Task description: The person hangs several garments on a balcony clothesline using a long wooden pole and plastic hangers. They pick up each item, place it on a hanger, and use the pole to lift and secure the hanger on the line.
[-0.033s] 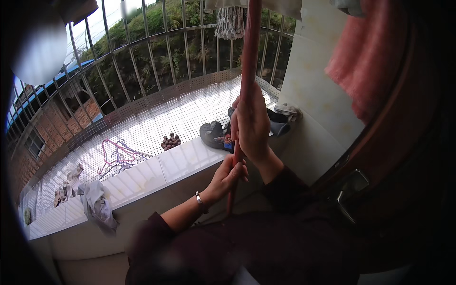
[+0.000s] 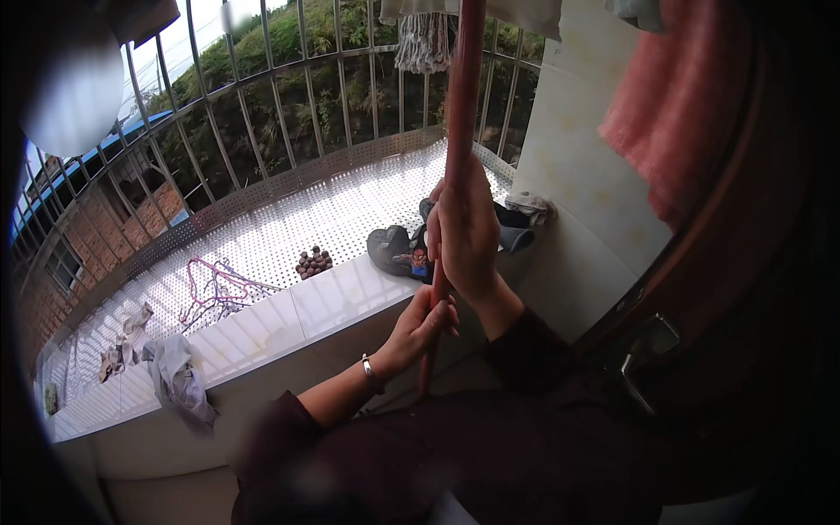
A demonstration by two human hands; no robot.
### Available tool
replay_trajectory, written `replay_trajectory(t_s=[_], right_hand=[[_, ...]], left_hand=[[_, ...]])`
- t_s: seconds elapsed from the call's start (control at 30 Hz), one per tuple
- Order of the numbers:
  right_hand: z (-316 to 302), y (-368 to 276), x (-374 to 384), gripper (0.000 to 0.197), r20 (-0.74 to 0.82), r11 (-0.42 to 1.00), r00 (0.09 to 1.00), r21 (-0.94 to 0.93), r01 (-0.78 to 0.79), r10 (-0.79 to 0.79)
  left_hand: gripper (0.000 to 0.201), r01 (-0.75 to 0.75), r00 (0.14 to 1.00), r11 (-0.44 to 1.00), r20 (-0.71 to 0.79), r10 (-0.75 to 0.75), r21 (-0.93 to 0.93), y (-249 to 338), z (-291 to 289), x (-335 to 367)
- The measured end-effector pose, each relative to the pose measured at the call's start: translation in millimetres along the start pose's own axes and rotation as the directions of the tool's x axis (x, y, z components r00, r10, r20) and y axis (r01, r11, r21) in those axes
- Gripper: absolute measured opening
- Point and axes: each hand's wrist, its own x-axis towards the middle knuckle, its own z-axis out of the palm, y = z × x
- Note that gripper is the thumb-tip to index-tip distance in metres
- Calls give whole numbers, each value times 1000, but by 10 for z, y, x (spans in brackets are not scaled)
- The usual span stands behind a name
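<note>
A long reddish-brown pole stands nearly upright before me and runs out past the top edge. My right hand wraps around its middle. Lower down, my left hand is closed round the same pole, with a silver bracelet on that wrist. The pole's lower end reaches down to my dark clothing, and its upper end is out of view. Behind my right hand lies a dark shoe-like item with a coloured figure on it, partly hidden by the hand and pole.
A tiled ledge borders a perforated metal shelf inside window bars. On the shelf lie coloured hangers and round brown things. A grey cloth drapes the ledge. Grey strands and a red towel hang above; a door handle is right.
</note>
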Motion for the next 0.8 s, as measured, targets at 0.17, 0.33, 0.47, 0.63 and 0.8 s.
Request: replay_trajectory(t_s=[0.17, 0.33, 0.47, 0.63, 0.8], right_hand=[[-172, 123, 24, 43, -14, 998, 999, -26, 49, -50], [-272, 200, 54, 40, -5, 994, 996, -56, 90, -91], [-345, 197, 117, 44, -11, 997, 997, -23, 74, -74], [-335, 164, 316, 45, 62, 998, 996, -9, 70, -69], [-290, 134, 604, 42, 81, 986, 984, -41, 159, -156]], left_hand=[[29, -3, 999, 1000, 55, 2, 21, -132, -12, 174], [33, 25, 995, 1000, 91, -27, 18, -191, -18, 275], [35, 36, 994, 999, 103, -38, 29, -116, 6, 384], [32, 5, 998, 1000, 61, -5, -9, 3, 18, 503], [28, -107, 993, 990, -46, 112, 96, 151, 13, 662]])
